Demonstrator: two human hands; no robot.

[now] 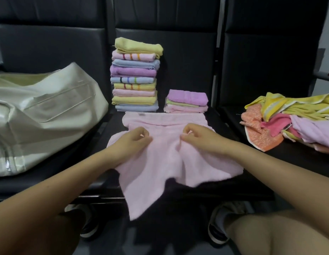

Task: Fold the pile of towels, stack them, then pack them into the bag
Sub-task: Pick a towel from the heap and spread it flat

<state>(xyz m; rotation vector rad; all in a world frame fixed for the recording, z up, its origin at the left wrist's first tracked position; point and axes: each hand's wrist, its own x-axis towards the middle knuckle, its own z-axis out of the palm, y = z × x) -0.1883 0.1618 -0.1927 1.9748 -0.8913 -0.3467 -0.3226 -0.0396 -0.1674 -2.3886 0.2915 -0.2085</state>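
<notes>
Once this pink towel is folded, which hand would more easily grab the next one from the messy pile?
Probably the right hand: the unfolded pile lies on its side; the left hand is nearer the bag.

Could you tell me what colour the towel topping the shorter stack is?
Purple, in the head view.

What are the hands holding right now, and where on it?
Both hands pinch the light pink towel: the left hand and right hand each grip a bunched fold near its middle.

No text, label, brand, number or sign can be read on anything shown in the head view.
</notes>
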